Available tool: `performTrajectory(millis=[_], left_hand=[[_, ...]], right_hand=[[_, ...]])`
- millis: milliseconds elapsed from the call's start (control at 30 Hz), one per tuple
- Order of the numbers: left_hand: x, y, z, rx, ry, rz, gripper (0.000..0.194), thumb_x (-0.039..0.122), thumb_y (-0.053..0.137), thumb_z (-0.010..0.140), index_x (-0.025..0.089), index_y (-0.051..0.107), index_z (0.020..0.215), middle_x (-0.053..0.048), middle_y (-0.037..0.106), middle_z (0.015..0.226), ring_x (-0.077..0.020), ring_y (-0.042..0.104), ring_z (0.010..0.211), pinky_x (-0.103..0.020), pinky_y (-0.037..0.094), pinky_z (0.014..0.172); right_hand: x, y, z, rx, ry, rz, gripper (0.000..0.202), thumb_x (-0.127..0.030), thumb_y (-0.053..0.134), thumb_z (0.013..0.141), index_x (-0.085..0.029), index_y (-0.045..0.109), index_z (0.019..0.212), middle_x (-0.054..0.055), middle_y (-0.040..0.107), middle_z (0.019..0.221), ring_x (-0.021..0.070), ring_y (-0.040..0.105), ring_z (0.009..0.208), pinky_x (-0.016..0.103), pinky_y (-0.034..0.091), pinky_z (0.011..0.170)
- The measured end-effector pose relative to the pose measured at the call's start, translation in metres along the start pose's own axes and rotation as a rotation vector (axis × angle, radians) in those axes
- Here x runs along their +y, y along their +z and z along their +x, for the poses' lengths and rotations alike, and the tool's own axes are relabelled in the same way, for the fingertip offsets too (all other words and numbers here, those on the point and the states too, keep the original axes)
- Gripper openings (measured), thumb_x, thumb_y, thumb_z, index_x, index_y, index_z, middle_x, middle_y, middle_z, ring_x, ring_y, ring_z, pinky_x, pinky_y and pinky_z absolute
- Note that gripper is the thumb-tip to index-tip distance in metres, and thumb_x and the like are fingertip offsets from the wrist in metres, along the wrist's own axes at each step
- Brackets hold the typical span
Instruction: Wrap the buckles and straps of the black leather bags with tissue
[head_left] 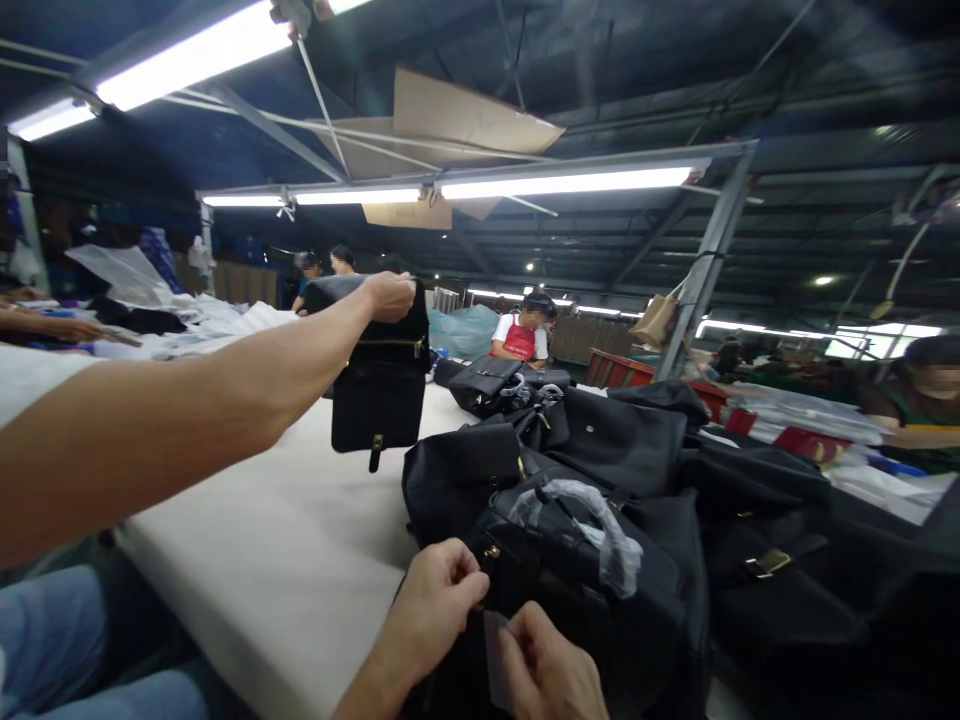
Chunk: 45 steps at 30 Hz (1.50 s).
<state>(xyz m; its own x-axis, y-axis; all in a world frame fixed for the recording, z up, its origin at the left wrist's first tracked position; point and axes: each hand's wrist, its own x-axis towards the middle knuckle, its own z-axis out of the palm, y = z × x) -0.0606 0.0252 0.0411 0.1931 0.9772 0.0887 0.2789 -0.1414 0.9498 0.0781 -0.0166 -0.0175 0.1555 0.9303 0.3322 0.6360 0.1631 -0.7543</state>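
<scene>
Black handbag (547, 560) lies directly in front of both hands, its near side just beyond the fingertips, on a heap of other dark bags. Its curved handle (609, 530), wrapped in clear plastic, arches forward of the right hand. The person's left hand (446, 600) is closed, fingers curled in and thumb pressed toward the index finger; whether anything is pinched between them cannot be told. A small gold fitting (491, 552) sits just ahead of those fingertips. The right hand (555, 660), lower and close beside the left, is gripping a translucent strip (495, 655) between thumb and bent fingers, and the strip stands in the gap between the two hands.

Left of the left hand stretches the pale tabletop (300, 510). Beyond it, forward and to the left, a co-worker's hand (392, 297) grips the top of another black bag (379, 400), which hangs with its flap strap pointing down. That co-worker's bare forearm (247, 410) reaches across from the far left, above jeans-clad legs (67, 620) beside the table.

Past the handbag, more black bags (622, 430) are piled away from the hands, and one with a gold buckle (769, 563) lies to the right of the right hand. Farther ahead, a person in a red apron (517, 340) bends over the far end.
</scene>
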Motion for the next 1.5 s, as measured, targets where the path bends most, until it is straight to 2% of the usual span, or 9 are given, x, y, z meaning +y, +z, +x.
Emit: performTrajectory(millis=[100,233,400,600,900,1067,1267,1367,1500], left_hand=[[0.000,-0.011,0.001,-0.093,-0.051,-0.125,0.010,0.029,0.051,0.070,0.019,0.053,0.069,0.004,0.056,0.053,-0.0076,0.039,0.038,-0.021,0.025,0.039],[-0.002,-0.011,-0.005,-0.073,-0.058,-0.202,0.011,0.028,0.052,0.065,0.018,0.054,0.068,0.004,0.056,0.052,-0.0059,0.040,0.037,-0.019,0.023,0.037],[-0.011,-0.001,-0.015,0.010,-0.021,-0.250,0.006,0.021,0.052,0.067,0.019,0.050,0.073,0.009,0.051,0.049,-0.0059,0.042,0.039,-0.018,0.027,0.039],[-0.021,0.001,-0.009,0.014,-0.019,-0.246,0.021,0.012,0.052,0.069,0.019,0.048,0.089,0.012,0.050,0.047,-0.0068,0.041,0.036,-0.018,0.029,0.038],[-0.019,-0.005,-0.010,0.000,-0.023,-0.065,0.002,0.019,0.055,0.069,0.019,0.055,0.071,0.007,0.055,0.049,-0.0101,0.046,0.041,-0.022,0.030,0.043],[-0.011,-0.008,-0.011,0.007,0.031,-0.025,0.014,0.026,0.060,0.068,0.016,0.066,0.061,0.001,0.061,0.057,-0.0154,0.055,0.059,-0.025,0.037,0.055],[-0.015,0.000,-0.012,0.039,0.005,-0.072,0.014,0.026,0.054,0.072,0.019,0.058,0.060,0.002,0.059,0.056,-0.0151,0.056,0.058,-0.024,0.038,0.054],[-0.020,0.002,-0.008,0.025,-0.018,-0.104,0.013,0.026,0.054,0.070,0.019,0.055,0.059,0.002,0.058,0.055,-0.0139,0.054,0.054,-0.023,0.037,0.051],[-0.021,-0.003,-0.003,-0.011,-0.062,-0.149,0.011,0.028,0.054,0.067,0.019,0.054,0.061,0.003,0.054,0.053,-0.0119,0.050,0.050,-0.022,0.036,0.046]], right_hand=[[-0.011,0.012,0.002,0.020,-0.029,0.021,0.027,-0.041,0.047,0.085,-0.025,0.048,0.062,-0.001,0.053,0.050,0.0163,0.047,0.045,0.030,0.028,0.051],[-0.020,0.025,0.007,0.012,0.101,0.353,0.037,-0.053,0.050,0.084,-0.022,0.059,0.066,0.001,0.060,0.057,0.0173,0.055,0.055,0.026,0.039,0.052],[-0.024,0.031,0.007,0.001,0.322,0.854,0.047,-0.065,0.066,0.069,-0.019,0.066,0.080,0.001,0.066,0.064,0.0179,0.062,0.059,0.026,0.051,0.055],[-0.029,0.029,0.002,0.016,0.397,0.989,0.054,-0.068,0.077,0.055,-0.018,0.070,0.075,0.000,0.066,0.058,0.0161,0.062,0.054,0.025,0.052,0.052],[-0.030,0.024,0.007,0.056,0.318,0.979,0.050,-0.061,0.081,0.056,-0.016,0.071,0.076,-0.002,0.061,0.056,0.0122,0.056,0.054,0.022,0.050,0.054],[-0.019,0.021,0.010,-0.058,0.309,0.879,0.052,-0.064,0.075,0.063,-0.015,0.070,0.080,-0.001,0.061,0.059,0.0134,0.057,0.057,0.021,0.047,0.052],[-0.019,0.019,0.008,-0.046,0.261,0.793,0.048,-0.062,0.072,0.069,-0.016,0.071,0.082,0.000,0.065,0.064,0.0130,0.057,0.057,0.019,0.045,0.048],[-0.024,0.007,0.007,-0.110,0.334,0.757,0.051,-0.059,0.074,0.067,-0.017,0.073,0.097,0.003,0.071,0.074,0.0191,0.065,0.066,0.024,0.052,0.053],[-0.030,-0.014,0.008,-0.299,0.405,0.830,0.051,-0.051,0.074,0.070,-0.016,0.072,0.107,0.006,0.075,0.078,0.0226,0.071,0.078,0.029,0.057,0.065]])
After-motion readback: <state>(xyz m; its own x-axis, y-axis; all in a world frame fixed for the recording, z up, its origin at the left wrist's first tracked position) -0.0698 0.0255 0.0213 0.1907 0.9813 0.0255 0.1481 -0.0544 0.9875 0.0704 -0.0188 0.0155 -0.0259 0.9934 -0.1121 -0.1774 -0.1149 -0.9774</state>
